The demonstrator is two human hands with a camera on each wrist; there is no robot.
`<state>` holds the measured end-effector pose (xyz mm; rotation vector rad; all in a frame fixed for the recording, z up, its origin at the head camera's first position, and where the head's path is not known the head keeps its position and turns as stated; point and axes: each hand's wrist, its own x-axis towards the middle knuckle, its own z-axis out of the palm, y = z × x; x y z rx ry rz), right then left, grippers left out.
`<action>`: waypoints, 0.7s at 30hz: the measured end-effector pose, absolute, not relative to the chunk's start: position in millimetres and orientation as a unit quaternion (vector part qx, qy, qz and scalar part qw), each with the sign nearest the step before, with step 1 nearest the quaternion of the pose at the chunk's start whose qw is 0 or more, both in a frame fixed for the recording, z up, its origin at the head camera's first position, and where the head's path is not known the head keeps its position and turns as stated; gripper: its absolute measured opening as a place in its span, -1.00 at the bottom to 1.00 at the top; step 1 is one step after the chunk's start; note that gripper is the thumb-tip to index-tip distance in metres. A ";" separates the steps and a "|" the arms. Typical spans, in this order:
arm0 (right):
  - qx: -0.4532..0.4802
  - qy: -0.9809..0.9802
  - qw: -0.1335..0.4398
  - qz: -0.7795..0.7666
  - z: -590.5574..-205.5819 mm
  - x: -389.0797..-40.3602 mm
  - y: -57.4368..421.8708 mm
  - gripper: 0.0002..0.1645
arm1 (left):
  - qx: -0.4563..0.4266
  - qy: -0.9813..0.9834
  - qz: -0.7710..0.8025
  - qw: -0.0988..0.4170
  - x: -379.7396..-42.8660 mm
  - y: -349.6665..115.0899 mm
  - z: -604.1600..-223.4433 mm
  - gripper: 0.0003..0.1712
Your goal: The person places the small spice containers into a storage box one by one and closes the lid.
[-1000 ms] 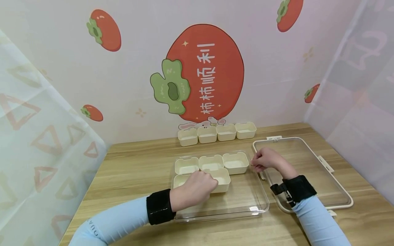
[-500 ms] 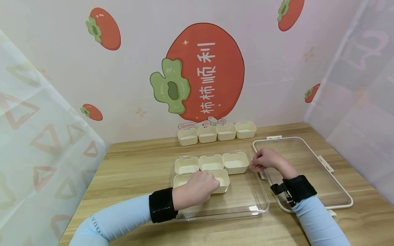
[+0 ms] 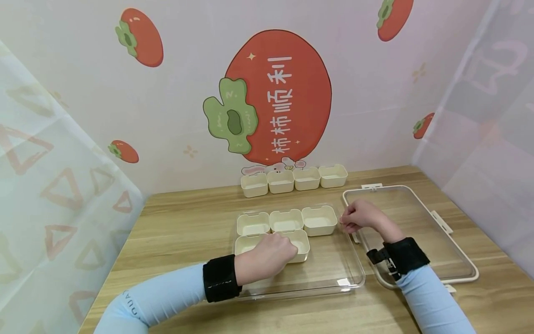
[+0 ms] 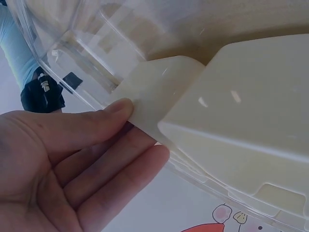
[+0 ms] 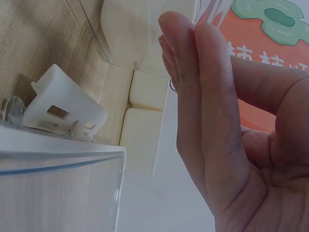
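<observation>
A clear plastic storage box (image 3: 304, 293) lies on the table, with several small cream bins in its far and left parts. My left hand (image 3: 269, 257) reaches over its front and pinches the wall of the right-hand front-row bin (image 3: 301, 243); in the left wrist view the thumb is on the outside of that bin (image 4: 161, 79). Another front-row bin (image 3: 245, 246) is partly hidden behind this hand. My right hand (image 3: 360, 217) grips the box's right rim, the clear edge showing at its fingertips in the right wrist view. Three bins (image 3: 286, 221) form the far row.
Several more cream bins (image 3: 307, 180) stand in a row against the back wall. To the right lies a clear lid (image 3: 417, 227) with a white border and side clips (image 3: 441, 222), partly under the right forearm. A printed cloth (image 3: 175, 102) backs the wooden table (image 3: 179, 232).
My left hand has shifted slightly to the right, and the bin it pinches has moved a little left, closer to its neighbour. The right hand stays at the box rim.
</observation>
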<state>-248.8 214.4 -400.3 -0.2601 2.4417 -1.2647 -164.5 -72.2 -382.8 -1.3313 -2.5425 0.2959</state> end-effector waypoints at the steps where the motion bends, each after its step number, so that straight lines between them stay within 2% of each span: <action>1: -0.092 0.869 0.188 -0.449 -400.9 -249.3 214.8 -0.78 | -0.459 -0.873 0.104 0.126 -164.5 -72.3 -383.1 -0.65; 21: -0.088 0.874 0.184 -0.441 -402.7 -251.3 215.9 -0.80 | -0.459 -0.870 0.122 0.135 -162.7 -71.3 -382.5 -0.70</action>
